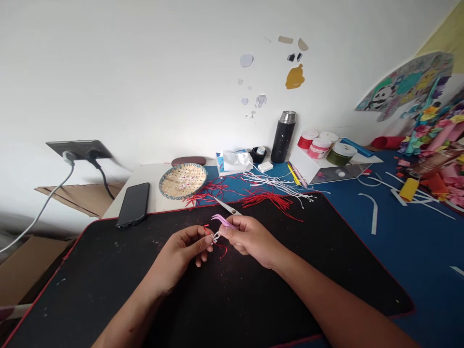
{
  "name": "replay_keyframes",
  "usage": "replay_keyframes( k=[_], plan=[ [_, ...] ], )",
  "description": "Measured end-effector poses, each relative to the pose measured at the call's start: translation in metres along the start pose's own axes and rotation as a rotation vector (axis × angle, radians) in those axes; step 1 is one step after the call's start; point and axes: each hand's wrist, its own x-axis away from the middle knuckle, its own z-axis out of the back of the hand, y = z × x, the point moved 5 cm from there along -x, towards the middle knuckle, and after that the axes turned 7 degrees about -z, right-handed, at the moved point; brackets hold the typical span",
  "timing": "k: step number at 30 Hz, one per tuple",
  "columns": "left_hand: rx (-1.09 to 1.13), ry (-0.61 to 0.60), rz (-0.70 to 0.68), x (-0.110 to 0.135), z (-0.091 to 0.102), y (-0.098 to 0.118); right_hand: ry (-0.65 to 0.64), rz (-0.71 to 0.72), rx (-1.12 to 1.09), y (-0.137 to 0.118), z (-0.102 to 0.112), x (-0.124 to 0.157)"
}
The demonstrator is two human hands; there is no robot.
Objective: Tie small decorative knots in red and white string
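Over the black mat point(145, 285), my left hand point(190, 245) pinches a knotted piece of red and white cord point(216, 237). A loose red end hangs below the fingertips. My right hand point(250, 237) has purple curved tweezers point(224, 221) in its grip, tips pointing left. Its thumb and finger also meet the white loop of the cord. Scissors point(229, 207) lie just beyond the right hand, their handles hidden behind it. Bundles of red cords point(268, 198) and white cords point(277, 183) are spread at the mat's far edge.
A woven basket point(183, 181) holds small red and white pieces. Left of it lies a phone point(134, 205). Along the wall stand a tissue box point(235, 163), a black flask point(283, 137) and several jars point(341, 153). Paper strips point(369, 212) and coloured paper flowers point(442, 159) are at right.
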Motion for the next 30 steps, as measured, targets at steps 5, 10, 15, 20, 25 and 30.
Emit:
replay_keyframes(
  k=[5,10,15,20,25,30],
  plan=[
    [-0.015,-0.009,-0.013,0.0009,0.0009,-0.0006,-0.002,-0.033,-0.013,0.0015,-0.0006,0.0001],
    [-0.003,0.014,-0.021,0.0010,-0.0003,-0.0014,-0.012,-0.052,-0.035,0.0024,-0.0012,0.0002],
    [0.029,0.030,-0.020,0.0003,-0.0026,-0.0027,-0.035,-0.049,-0.062,0.0021,-0.0023,0.0003],
    [0.081,0.054,-0.022,0.0006,-0.0020,-0.0053,-0.049,-0.049,-0.079,0.0026,-0.0024,0.0001],
    [0.110,0.071,-0.022,0.0011,-0.0016,-0.0076,-0.052,-0.055,-0.090,0.0028,-0.0024,-0.0006],
    [0.121,0.071,-0.016,0.0010,-0.0058,-0.0074,-0.054,-0.047,-0.089,0.0033,-0.0039,-0.0006]
  ],
)
